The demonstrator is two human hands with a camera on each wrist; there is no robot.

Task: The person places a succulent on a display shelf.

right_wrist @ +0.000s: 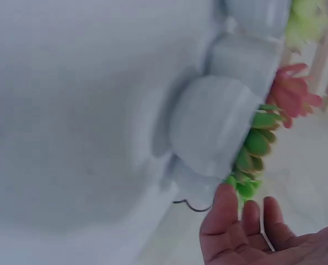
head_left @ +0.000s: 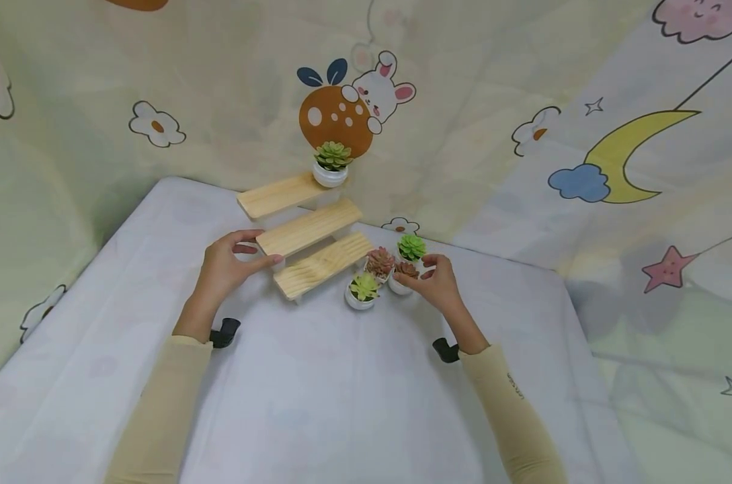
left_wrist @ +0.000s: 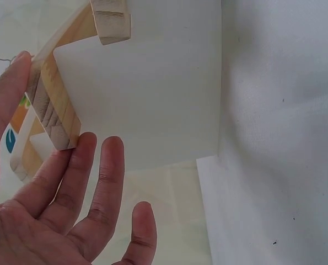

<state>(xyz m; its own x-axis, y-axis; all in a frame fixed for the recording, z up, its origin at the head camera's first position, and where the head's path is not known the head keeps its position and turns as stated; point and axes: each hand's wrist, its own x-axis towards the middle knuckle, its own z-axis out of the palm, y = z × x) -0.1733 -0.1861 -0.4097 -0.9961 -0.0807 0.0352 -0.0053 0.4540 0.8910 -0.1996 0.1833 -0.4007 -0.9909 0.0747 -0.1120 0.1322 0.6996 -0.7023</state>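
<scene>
A three-tier wooden shelf stand (head_left: 310,227) with white side panels (left_wrist: 147,105) stands at the back of the table. My left hand (head_left: 225,263) pinches the left end of its middle board (left_wrist: 56,107), thumb on one edge and fingers on the other. A green succulent in a white pot (head_left: 331,176) sits on the top board's right end. My right hand (head_left: 439,286) is held beside a brownish-red succulent (head_left: 407,270), thumb and fingers spread around its white pot (right_wrist: 213,124). Close by are a pink succulent (head_left: 380,261), a yellow-green one (head_left: 363,287) and a bright green one (head_left: 411,247).
A white cloth (head_left: 341,396) covers the table, whose back edge meets a printed fabric backdrop (head_left: 238,87). Black wrist mounts (head_left: 225,333) show at both wrists. The clustered pots stand just right of the lowest board (head_left: 323,265).
</scene>
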